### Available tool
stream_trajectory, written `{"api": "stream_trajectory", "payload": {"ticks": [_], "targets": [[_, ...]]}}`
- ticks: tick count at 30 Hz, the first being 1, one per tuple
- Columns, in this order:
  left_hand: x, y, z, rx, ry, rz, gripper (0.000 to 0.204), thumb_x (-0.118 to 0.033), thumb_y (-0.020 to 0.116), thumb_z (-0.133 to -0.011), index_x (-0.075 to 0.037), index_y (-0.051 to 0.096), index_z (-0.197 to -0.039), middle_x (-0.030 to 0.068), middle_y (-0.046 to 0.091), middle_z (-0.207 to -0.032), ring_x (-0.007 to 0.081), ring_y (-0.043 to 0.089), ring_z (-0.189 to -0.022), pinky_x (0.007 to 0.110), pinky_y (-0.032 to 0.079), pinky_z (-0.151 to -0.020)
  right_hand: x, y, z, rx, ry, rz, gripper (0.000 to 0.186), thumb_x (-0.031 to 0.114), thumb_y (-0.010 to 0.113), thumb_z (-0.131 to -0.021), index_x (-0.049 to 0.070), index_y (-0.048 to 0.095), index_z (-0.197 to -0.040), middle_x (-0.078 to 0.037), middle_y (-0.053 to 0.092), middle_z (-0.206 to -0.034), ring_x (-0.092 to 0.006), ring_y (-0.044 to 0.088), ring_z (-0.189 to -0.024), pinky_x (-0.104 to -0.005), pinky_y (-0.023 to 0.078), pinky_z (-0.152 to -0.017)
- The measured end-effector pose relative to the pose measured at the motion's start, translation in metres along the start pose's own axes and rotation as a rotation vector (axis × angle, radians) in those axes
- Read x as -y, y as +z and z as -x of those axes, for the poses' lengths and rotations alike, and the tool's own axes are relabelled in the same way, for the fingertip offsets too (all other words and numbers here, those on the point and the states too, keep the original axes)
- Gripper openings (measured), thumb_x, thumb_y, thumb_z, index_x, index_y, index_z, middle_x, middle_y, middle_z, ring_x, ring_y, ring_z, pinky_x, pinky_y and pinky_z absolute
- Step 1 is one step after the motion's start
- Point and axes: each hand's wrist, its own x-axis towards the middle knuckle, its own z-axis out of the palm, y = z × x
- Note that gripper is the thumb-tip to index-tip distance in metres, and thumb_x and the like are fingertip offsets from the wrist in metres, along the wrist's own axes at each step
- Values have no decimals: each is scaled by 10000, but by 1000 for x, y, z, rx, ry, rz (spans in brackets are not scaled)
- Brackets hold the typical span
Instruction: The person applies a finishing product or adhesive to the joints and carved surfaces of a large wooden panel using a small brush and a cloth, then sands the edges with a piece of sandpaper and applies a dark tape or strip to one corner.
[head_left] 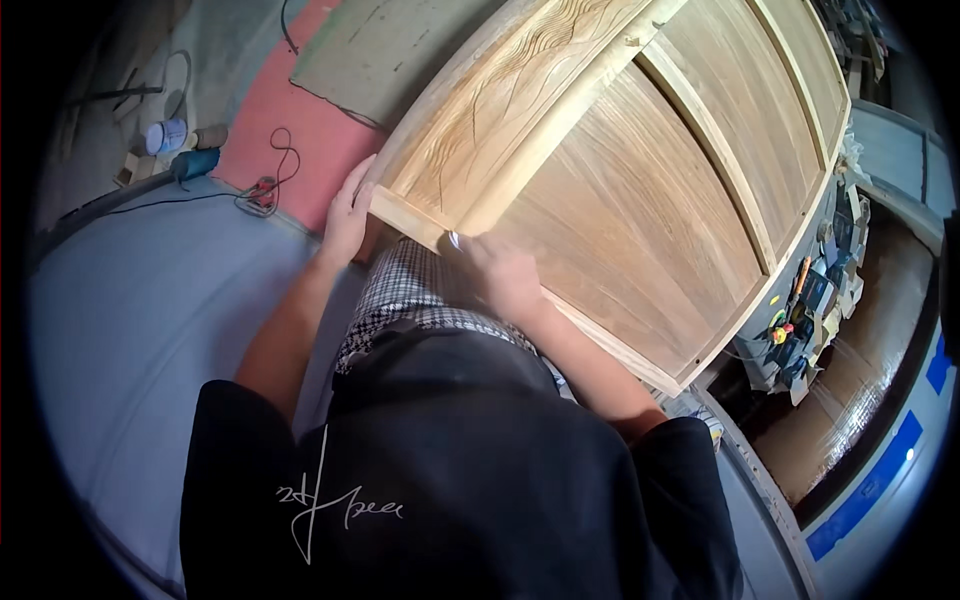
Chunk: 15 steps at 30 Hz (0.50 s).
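A large pale wooden panel (640,190) with frame rails and recessed boards lies tilted in front of me. Along its left side runs a strip carved with wavy lines (495,95). My left hand (347,218) grips the panel's left edge near the near corner, its fingers lying along the outer side. Closed over the near rail, my right hand (503,275) holds a small object with a pale, shiny tip (455,240) against the wood by that corner. Most of this object is hidden by my fingers, so its kind does not show.
Behind the panel's right edge are cluttered tools and boxes (800,320) and a brown plastic-wrapped surface (855,370). On the left, a red device with a looped cord (262,195) lies by a pink floor area (320,140). A white tub (166,136) stands farther left.
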Motion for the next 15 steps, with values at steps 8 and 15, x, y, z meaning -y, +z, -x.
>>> {"api": "stream_trajectory", "payload": {"ticks": [8,15], "targets": [[4,5,7,34,4,33,430,-99,464,-1049,-15,447,-1470,138,527,-1447,219,480,-1347,344,349,-1144,4,7,3,143,68,129,328,122,582,-838,58,612,-1158,-50,595,-988,-224,624,-948,-356,560,-717],[6,-4,6,118,20,124,436,-70,447,-1041,-10,423,-1472,152,536,-1426,236,485,-1342,361,354,-1139,0,-8,25,175,32,83,399,121,558,-855,40,585,-1245,-60,595,-1075,-233,617,-1002,-380,552,-789]]}}
